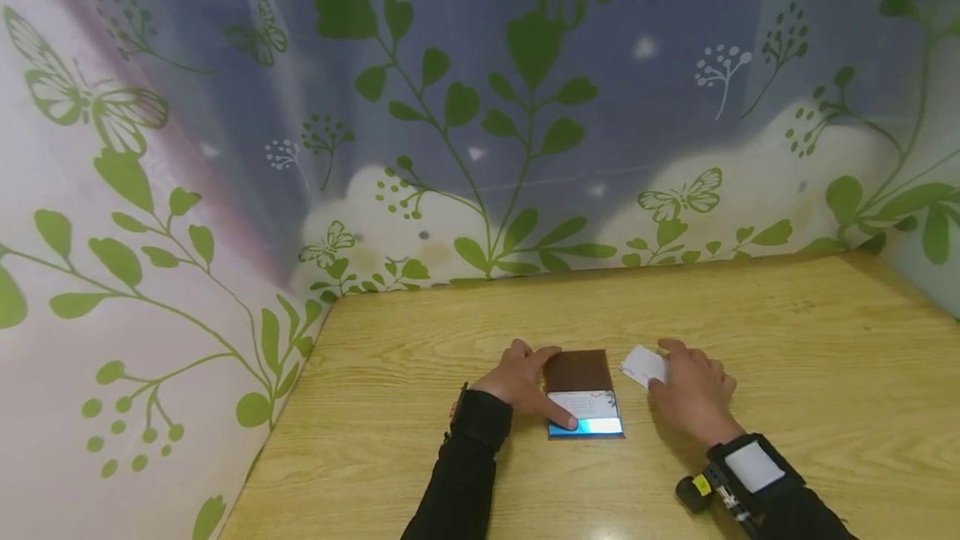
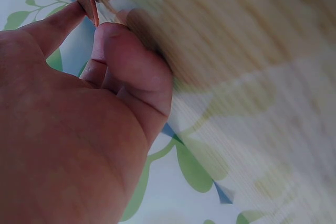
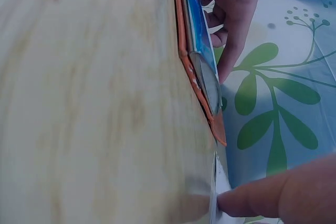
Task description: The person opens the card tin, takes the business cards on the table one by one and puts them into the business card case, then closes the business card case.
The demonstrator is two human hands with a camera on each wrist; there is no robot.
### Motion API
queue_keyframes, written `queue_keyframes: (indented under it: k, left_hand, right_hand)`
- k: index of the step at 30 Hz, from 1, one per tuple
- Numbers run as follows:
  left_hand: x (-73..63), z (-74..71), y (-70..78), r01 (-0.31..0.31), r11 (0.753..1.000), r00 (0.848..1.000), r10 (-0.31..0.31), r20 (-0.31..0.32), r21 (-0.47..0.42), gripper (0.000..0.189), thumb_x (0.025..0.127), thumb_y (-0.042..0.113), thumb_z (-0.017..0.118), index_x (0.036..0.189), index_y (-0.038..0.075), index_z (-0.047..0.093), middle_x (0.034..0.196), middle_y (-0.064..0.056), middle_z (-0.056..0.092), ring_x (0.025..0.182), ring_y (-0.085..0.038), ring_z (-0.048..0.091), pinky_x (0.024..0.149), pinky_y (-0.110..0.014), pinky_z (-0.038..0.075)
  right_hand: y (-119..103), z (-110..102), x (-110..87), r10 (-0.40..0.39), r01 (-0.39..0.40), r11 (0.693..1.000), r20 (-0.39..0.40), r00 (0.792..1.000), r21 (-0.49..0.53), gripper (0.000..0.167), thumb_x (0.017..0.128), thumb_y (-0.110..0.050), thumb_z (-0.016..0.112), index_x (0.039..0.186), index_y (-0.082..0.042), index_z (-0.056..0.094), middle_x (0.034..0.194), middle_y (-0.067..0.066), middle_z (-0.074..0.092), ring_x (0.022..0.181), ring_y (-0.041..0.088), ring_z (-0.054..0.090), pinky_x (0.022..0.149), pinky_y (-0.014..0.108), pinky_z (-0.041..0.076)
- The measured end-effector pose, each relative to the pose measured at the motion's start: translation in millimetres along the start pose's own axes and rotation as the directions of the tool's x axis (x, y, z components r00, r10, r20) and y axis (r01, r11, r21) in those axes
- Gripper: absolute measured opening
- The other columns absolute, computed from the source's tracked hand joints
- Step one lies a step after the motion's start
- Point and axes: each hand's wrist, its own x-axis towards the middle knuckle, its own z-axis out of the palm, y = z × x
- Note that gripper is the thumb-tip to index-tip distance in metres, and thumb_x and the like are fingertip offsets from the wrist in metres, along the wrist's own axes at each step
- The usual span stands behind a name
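An opened brown cover (image 1: 577, 370), leather-like, lies flat on the wooden table with a white printed sheet (image 1: 581, 403) and a shiny blue strip (image 1: 600, 426) in its lower half. My left hand (image 1: 525, 383) holds its left side, the thumb pressing on the blue strip and a finger at the upper edge. Orange-brown edging on the cover (image 3: 181, 19) shows in the right wrist view. To the right, my right hand (image 1: 693, 390) pinches a small white card (image 1: 643, 365) with grey leaf marks; whether it is one card or a stack I cannot tell.
The light wood table (image 1: 787, 357) meets a curtain (image 1: 450, 107) printed with green leaves and butterflies at the back and left. A black strap with a small device (image 1: 753, 465) sits on the right wrist.
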Motion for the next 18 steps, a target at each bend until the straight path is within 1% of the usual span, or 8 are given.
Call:
queue_keyframes:
  k: [3,6,9,12,15,18]
  left_hand:
    - [0.6,-0.7,-0.6,-0.001,1.0,1.0,0.001,0.004,-0.019,0.11,0.071,0.043,0.096,0.162,0.026,0.038,0.114,-0.006,0.031,0.102,-0.023,0.037,0.077,-0.036,0.039]
    - [0.9,-0.6,-1.1,-0.003,1.0,1.0,0.003,0.004,-0.022,0.11,0.071,0.043,0.097,0.162,0.027,0.038,0.113,-0.006,0.03,0.101,-0.023,0.037,0.076,-0.036,0.039]
    - [1.2,-0.2,-1.4,-0.003,1.0,1.0,0.003,-0.001,-0.008,0.111,0.07,0.045,0.096,0.162,0.027,0.038,0.113,-0.005,0.031,0.101,-0.023,0.037,0.076,-0.036,0.039]
    - [1.4,0.4,-1.6,-0.002,1.0,1.0,0.002,-0.004,0.003,0.111,0.07,0.046,0.096,0.162,0.028,0.038,0.112,-0.005,0.031,0.101,-0.022,0.036,0.075,-0.035,0.039]
    - [1.4,0.6,-1.6,-0.001,1.0,1.0,0.001,-0.005,-0.003,0.111,0.07,0.045,0.097,0.162,0.028,0.038,0.111,-0.005,0.031,0.1,-0.022,0.036,0.074,-0.035,0.038]
    - [1.0,0.7,-1.2,-0.001,1.0,1.0,0.001,-0.005,-0.01,0.111,0.07,0.044,0.097,0.162,0.027,0.038,0.111,-0.005,0.03,0.099,-0.022,0.036,0.073,-0.035,0.038]
  right_hand:
    - [-1.1,0.2,0.8,-0.023,0.024,1.0,-0.057,0.998,0.014,0.061,0.094,-0.009,0.073,0.146,0.006,0.046,0.128,0.032,0.059,0.11,0.054,0.05,0.085,0.061,0.032]
    - [-1.8,-0.4,1.4,-0.052,0.057,0.997,-0.103,0.993,0.045,0.057,0.093,-0.007,0.074,0.143,0.006,0.05,0.123,0.03,0.064,0.106,0.05,0.058,0.082,0.058,0.034]
    - [-2.5,-1.0,0.9,-0.064,0.075,0.994,-0.124,0.99,0.081,0.05,0.094,-0.006,0.072,0.139,0.007,0.054,0.12,0.029,0.065,0.104,0.045,0.062,0.083,0.057,0.035]
    - [-3.3,-1.4,0.0,-0.064,0.078,0.992,-0.133,0.989,0.1,0.043,0.097,-0.008,0.071,0.135,0.007,0.057,0.119,0.029,0.066,0.101,0.042,0.064,0.082,0.053,0.038]
    - [-3.0,-2.5,0.5,-0.06,0.076,0.99,-0.132,0.989,0.115,0.04,0.101,-0.011,0.067,0.134,0.008,0.058,0.121,0.031,0.065,0.097,0.038,0.066,0.078,0.048,0.042]
    - [-2.3,-3.4,1.4,-0.058,0.077,0.989,-0.147,0.987,0.126,0.04,0.103,-0.014,0.065,0.134,0.01,0.058,0.122,0.033,0.064,0.092,0.036,0.067,0.071,0.043,0.045]
